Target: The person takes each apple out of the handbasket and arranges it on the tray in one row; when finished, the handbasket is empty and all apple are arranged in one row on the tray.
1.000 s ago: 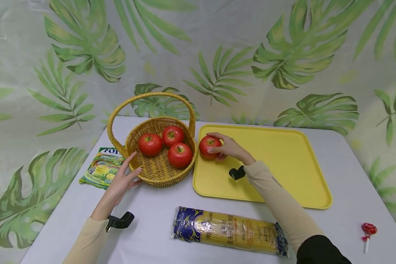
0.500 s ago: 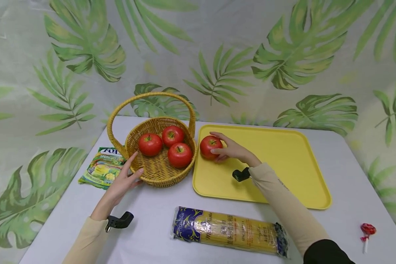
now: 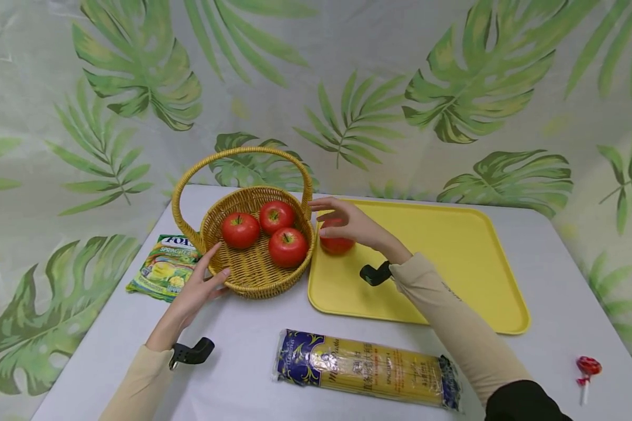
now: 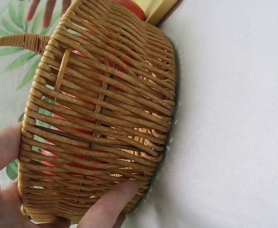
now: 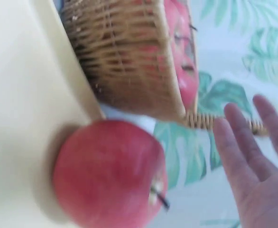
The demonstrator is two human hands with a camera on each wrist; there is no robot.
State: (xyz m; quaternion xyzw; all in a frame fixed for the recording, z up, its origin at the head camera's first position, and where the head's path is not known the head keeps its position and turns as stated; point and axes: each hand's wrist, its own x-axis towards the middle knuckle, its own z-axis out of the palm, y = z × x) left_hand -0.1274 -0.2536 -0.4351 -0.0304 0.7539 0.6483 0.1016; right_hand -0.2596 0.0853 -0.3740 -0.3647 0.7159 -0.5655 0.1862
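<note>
Backdrop, one: pale grey sheet, behind the table, creased and glossy at upper left, printed with green split leaves, feathery fronds, faint yellow blotches; table, one: white cover, finely woven, rounded far right corner; light: soft, diffuse

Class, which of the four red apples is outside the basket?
The apple on the yellow tray, nearest the right hand; the other three apples sit inside the wicker basket.

Soft, even light fills the head view, with glare on the pasta packet nearer than the right fingers; the right wrist view looks hazy and blurred.
</note>
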